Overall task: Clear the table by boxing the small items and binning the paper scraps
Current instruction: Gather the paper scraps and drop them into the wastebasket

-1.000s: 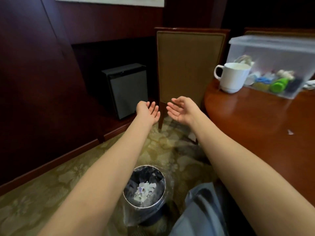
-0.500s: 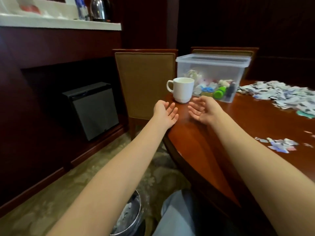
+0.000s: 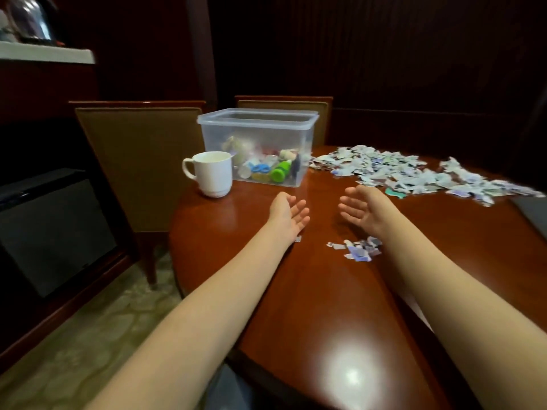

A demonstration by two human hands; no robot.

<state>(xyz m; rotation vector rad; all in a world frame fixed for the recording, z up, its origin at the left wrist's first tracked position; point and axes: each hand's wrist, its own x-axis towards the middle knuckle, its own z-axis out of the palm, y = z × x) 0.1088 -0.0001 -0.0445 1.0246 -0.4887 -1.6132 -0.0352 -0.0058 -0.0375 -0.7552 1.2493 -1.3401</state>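
Observation:
My left hand [image 3: 288,214] and my right hand [image 3: 359,208] hover over the brown wooden table [image 3: 310,306], palms facing each other, fingers apart, both empty. A small cluster of torn paper scraps [image 3: 359,250] lies just under my right wrist, and a single scrap [image 3: 298,239] peeks out beside my left wrist. A large spread of paper scraps [image 3: 414,173] covers the far right of the table. The clear plastic box [image 3: 256,125] stands open at the back, holding several small items, among them a green bottle [image 3: 279,171].
A white mug [image 3: 213,174] stands left of the box near the table's edge. Two padded chairs [image 3: 139,161] are behind the table. A black cabinet [image 3: 50,229] sits low at the left. A grey flat object [image 3: 532,211] lies at the right edge.
My view has swung up and right from the bin on the floor to the table. Both empty hands have moved from above the bin to over the table, near the scraps.

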